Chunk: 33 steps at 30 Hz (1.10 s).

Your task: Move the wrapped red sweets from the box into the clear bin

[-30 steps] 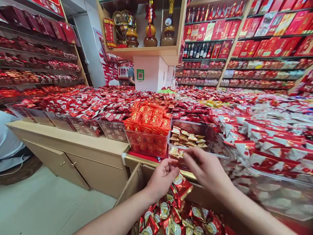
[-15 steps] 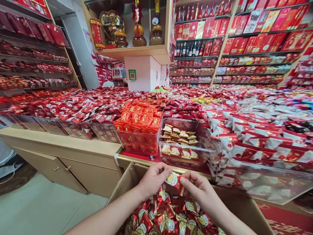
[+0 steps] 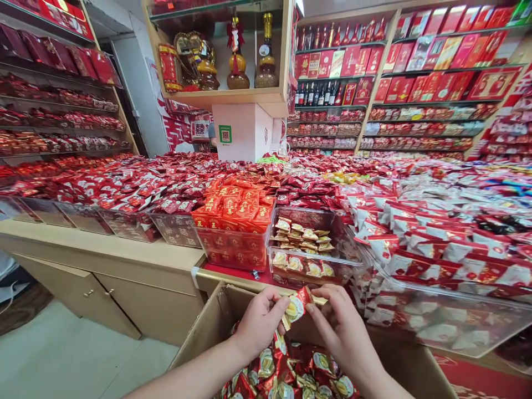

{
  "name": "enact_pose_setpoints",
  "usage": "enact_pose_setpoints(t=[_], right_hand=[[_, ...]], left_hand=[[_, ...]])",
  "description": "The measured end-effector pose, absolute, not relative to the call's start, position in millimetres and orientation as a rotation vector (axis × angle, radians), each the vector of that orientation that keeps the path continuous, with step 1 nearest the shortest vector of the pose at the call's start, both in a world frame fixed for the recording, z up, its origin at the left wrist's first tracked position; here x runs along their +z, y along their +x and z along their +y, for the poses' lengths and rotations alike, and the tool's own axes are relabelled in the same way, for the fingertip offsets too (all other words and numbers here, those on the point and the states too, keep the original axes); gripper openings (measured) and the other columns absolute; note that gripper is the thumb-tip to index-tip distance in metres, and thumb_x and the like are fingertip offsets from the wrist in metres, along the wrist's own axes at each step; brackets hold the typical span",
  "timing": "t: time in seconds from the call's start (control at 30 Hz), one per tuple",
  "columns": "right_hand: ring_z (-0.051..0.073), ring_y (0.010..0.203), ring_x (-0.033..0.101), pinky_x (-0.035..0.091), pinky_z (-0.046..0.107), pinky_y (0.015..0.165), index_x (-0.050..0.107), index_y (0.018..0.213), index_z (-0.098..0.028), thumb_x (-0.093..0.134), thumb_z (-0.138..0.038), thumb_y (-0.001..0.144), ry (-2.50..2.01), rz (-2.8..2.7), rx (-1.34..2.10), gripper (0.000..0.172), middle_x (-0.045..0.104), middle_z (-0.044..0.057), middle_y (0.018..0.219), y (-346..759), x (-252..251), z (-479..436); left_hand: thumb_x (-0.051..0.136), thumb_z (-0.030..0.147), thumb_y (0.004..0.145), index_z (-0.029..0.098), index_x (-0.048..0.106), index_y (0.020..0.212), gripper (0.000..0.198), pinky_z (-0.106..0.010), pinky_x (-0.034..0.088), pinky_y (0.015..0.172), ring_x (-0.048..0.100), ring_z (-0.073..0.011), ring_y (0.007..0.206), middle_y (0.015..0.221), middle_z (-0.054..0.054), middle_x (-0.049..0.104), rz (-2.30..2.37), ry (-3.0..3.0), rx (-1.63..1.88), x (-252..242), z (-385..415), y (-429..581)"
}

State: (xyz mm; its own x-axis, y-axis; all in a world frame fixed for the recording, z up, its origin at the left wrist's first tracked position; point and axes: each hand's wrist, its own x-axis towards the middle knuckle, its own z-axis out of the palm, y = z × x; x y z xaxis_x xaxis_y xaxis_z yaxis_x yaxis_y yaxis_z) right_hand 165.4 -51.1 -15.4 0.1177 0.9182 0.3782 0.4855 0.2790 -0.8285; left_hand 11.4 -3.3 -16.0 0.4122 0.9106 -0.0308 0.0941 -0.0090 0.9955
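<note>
A red and gold wrapped candy (image 3: pixel 296 306) with a round white and yellow picture is held up over the cardboard box. My left hand (image 3: pixel 261 321) pinches its left end between thumb and fingers. At its right edge, the thumb and fingertips of my right hand (image 3: pixel 338 318) close on the wrapper. Just below my left fingers is another red and gold candy (image 3: pixel 280 343); whether it touches the hand I cannot tell. Many matching candies (image 3: pixel 286 371) lie loose in the open cardboard box (image 3: pixel 199 327) beneath both hands.
Beyond the box, a clear bin (image 3: pixel 318 260) holds stacked gold-wrapped candies. To its left stands a bin of orange-red packets (image 3: pixel 235 238), to its right a large bin of white and red packets (image 3: pixel 440 299). A wooden counter (image 3: pixel 103 244) runs left; a display cabinet (image 3: pixel 224 97) overhangs the back.
The candy has tilted, its right end now higher, and stays between my two hands. My right hand has turned slightly upward. The view has shifted a little.
</note>
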Motion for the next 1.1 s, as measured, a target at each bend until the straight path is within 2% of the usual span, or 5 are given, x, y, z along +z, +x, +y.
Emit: enact_pose_setpoints(t=[0.13, 0.3, 0.57, 0.9, 1.1], right_hand=[[0.010, 0.063, 0.048, 0.046, 0.025, 0.059, 0.046, 0.094, -0.019, 0.047, -0.026, 0.077, -1.314, -1.809, 0.285, 0.018, 0.042, 0.009, 0.100, 160, -14, -59], [0.019, 0.097, 0.047, 0.045, 0.030, 0.077, 0.041, 0.107, -0.019, 0.049, -0.017, 0.073, -1.338, -2.067, 0.152, 0.035, 0.044, 0.010, 0.110, 155, -20, -61], [0.014, 0.071, 0.053, 0.045, 0.026, 0.064, 0.046, 0.089, -0.019, 0.038, -0.017, 0.080, -1.285, -2.017, 0.144, 0.011, 0.056, 0.005, 0.080, 164, -12, -62], [0.015, 0.089, 0.053, 0.045, 0.026, 0.074, 0.042, 0.094, -0.020, 0.041, -0.012, 0.077, -1.124, -2.012, 0.068, 0.019, 0.054, 0.008, 0.097, 161, -13, -65], [0.016, 0.096, 0.049, 0.045, 0.027, 0.076, 0.046, 0.084, -0.018, 0.040, -0.006, 0.074, -1.144, -2.153, 0.020, 0.017, 0.048, 0.011, 0.108, 153, -17, -64]], left_hand=[[0.043, 0.043, 0.075, 0.017, 0.039, 0.066, 0.028, -0.018, 0.033, 0.041, 0.043, -0.0060, 0.040, 0.052, 0.005, 0.048, 0.989, 1.458, 0.889, -17, -5, 13], [0.044, 0.045, 0.075, 0.016, 0.041, 0.065, 0.030, -0.018, 0.032, 0.043, 0.042, -0.0070, 0.039, 0.043, 0.006, 0.044, 0.947, 1.518, 0.776, -14, -10, 12], [0.030, 0.053, 0.077, 0.015, 0.043, 0.064, 0.042, -0.018, 0.027, 0.038, 0.043, -0.0053, 0.036, 0.056, 0.002, 0.051, 0.847, 1.427, 0.700, -9, -9, 10], [0.030, 0.051, 0.078, 0.017, 0.042, 0.072, 0.037, -0.018, 0.024, 0.035, 0.042, -0.0067, 0.032, 0.050, 0.005, 0.047, 0.820, 1.400, 0.667, -10, -3, 4], [0.051, 0.039, 0.070, 0.016, 0.043, 0.077, 0.025, -0.017, 0.024, 0.034, 0.038, -0.0052, 0.031, 0.044, 0.008, 0.045, 0.803, 1.297, 0.745, -2, -5, 7]])
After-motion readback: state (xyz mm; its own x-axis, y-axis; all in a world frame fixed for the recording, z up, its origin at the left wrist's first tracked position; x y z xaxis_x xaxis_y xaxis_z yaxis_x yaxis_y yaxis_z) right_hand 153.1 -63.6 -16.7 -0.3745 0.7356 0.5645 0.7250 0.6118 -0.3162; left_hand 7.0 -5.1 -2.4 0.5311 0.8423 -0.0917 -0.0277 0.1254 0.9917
